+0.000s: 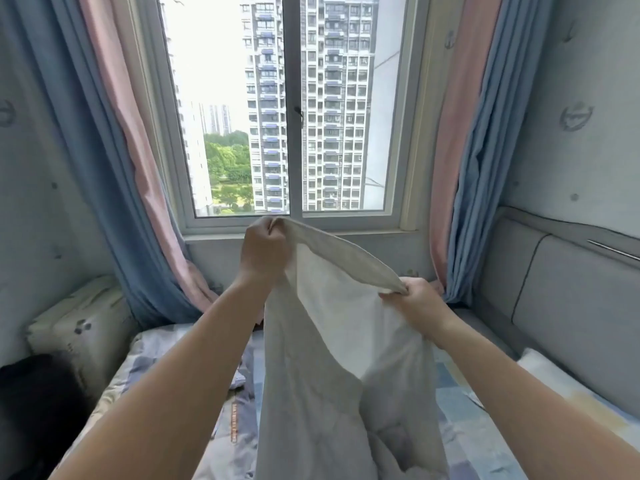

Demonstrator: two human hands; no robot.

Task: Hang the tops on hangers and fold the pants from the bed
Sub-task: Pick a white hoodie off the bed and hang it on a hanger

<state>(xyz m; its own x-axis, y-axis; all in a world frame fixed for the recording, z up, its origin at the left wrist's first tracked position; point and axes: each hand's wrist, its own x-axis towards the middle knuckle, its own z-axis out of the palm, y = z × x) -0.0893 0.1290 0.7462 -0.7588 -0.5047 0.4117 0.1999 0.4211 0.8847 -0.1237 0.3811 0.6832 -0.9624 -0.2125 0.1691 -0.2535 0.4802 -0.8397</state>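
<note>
L hand [265, 249] raised near sill lvl, fingers clenched round one end of the top band of white garment [346, 358]. R hand [419, 299] lower and off to the right, fingers pinching the other end of the same band. Band slung between the two, slanting down L to R. Rest of cloth hanging between the forearms, lower part bunched on bed [485, 427]. Top or pants: can't tell for sure. Band reads like a waistband, so prob. pants, i.e. fold, not hang.

Around: crumpled cloth [239, 377] on bed just left of garment; dark heap [34, 410] bottom left; padded headboard [571, 323] right; window [292, 133] ahead w/ curtains [114, 168] both sides.

Risks, as judged:
- Uneven hand height → legs hanging skewed, seams off, crooked fold.
- Bottom bunched on bed → creases folded in unless shaken out or lifted clear.
- R pinch small, at band tip only → slip on a hard shake, one side dropping.
- Laying down onto rumpled bedding or the nearby cloth → lumpy base, tangle w/ other item.
</note>
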